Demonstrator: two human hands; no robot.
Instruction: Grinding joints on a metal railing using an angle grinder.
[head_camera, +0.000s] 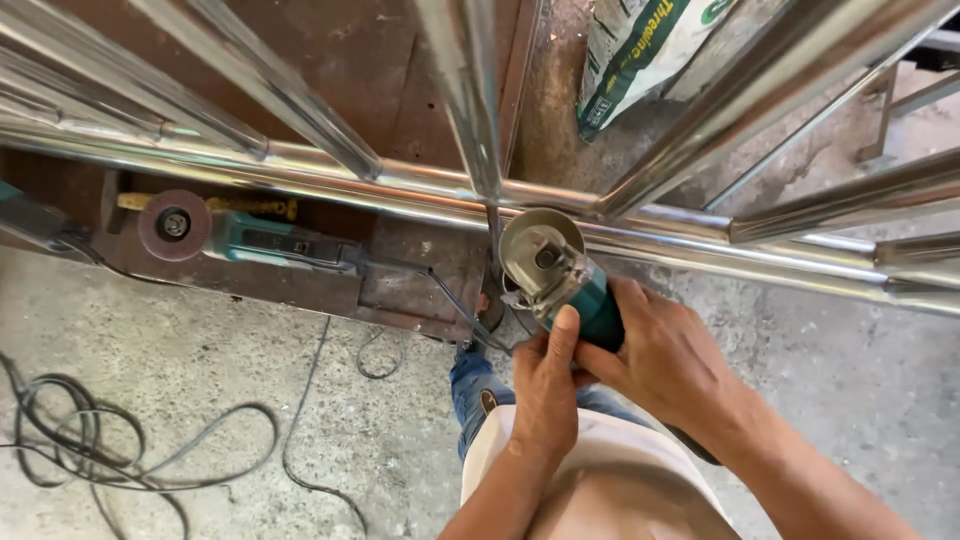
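1. With our right hand (665, 355) we grip the teal body of the angle grinder (560, 280); the fingers are closed around it.
2. Our left hand (545, 385) supports the tool from below, also closed on it, with the thumb stretched up along the grinder's head.
3. The grinder's disc and its metal guard stand just beyond our fingertips, touching or almost touching the joint where an upright tube meets the horizontal rail of the shiny steel frame (300, 170). We cannot tell if the disc turns.
4. To do this well, we think the disc should meet the joint at a flat angle with light pressure, both hands staying firm so the tool does not jump on the round tube.
5. Far to the left of our fingers, a second grinder (240, 235) with a reddish flap disc lies on a rusty steel beam (300, 285).
6. Black cables (120, 450) lie in loops on the concrete floor (850, 380), below and left of our hands; we should keep them away from the disc.
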